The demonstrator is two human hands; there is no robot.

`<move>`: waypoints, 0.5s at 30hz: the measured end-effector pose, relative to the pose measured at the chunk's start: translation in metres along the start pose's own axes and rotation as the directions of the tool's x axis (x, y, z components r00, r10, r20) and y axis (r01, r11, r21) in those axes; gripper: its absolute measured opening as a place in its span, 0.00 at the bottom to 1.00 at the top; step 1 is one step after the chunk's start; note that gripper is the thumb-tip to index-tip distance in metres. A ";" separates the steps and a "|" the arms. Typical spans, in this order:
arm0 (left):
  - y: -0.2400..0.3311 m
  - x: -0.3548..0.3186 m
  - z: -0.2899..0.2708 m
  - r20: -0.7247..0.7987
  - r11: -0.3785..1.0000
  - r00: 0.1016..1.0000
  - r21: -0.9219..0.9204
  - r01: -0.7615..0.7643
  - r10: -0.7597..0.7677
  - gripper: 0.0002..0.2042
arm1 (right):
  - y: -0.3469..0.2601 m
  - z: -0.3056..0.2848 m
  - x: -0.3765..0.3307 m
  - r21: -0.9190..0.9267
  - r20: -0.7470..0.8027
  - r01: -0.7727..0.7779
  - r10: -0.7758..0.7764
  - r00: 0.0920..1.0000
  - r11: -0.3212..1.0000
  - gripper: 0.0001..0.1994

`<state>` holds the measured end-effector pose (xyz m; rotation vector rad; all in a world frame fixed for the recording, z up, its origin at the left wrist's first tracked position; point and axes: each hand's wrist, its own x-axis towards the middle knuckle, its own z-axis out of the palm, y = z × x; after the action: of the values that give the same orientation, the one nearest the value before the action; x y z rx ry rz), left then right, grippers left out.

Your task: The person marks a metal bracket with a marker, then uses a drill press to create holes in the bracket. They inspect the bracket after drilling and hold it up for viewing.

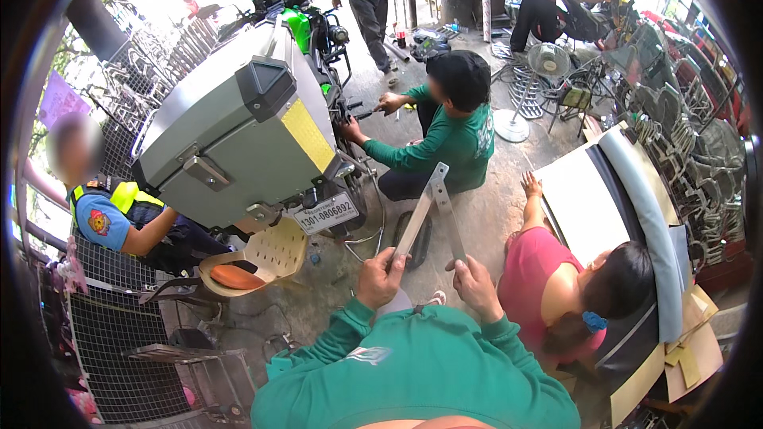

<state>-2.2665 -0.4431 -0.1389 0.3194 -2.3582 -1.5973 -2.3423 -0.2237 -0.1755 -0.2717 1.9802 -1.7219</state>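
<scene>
1. My left hand (380, 276) and right hand (475, 284) are each closed round one leg of a metal V-bracket (433, 206), flat grey bars joined at the top. It sits out in front of my chest, apex pointing away, over the concrete floor (485, 206).
2. Risk: I grip only the leg ends. If one hand loosens, the free leg swings and the whole piece twists out of the other hand.
3. Risk: the bar edges look raw-cut. Hard to tell from here, but any slide through bare palms likely means a cut.
4. Person in the pink top (536, 270) crouches just beside my right hand, one hand flat on a white panel (580, 206). A dropped or swung right leg lands on that arm or shoulder.
5. Crouching person in the green shirt (453, 139) is straight beyond the apex, working at the motorcycle (318, 40). Pushing the bracket forward puts the joint at that back.
6. Motorcycle's grey top box (238, 127) and plate overhang to my left. Swinging the left leg wide clips them.
7. Seated person in the blue shirt (111, 218) is well apart; low risk.
</scene>
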 end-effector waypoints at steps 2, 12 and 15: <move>0.000 0.001 0.000 0.026 0.999 0.999 0.027 0.020 -0.021 0.14 | 0.006 0.000 0.003 0.067 0.012 0.009 -0.010 1.000 0.998 0.13; -0.002 0.002 0.011 0.060 0.988 0.996 -0.133 0.073 -0.066 0.13 | -0.007 -0.002 0.006 0.328 0.007 -0.062 0.063 0.998 0.943 0.11; -0.007 0.000 0.017 0.090 0.979 0.991 -0.170 0.115 -0.101 0.13 | -0.009 0.006 0.006 0.382 0.005 -0.067 0.071 0.997 0.922 0.12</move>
<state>-2.2722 -0.4305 -0.1511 0.3568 -2.2722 -1.8867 -2.3465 -0.2332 -0.1686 -0.0554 1.5911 -2.0162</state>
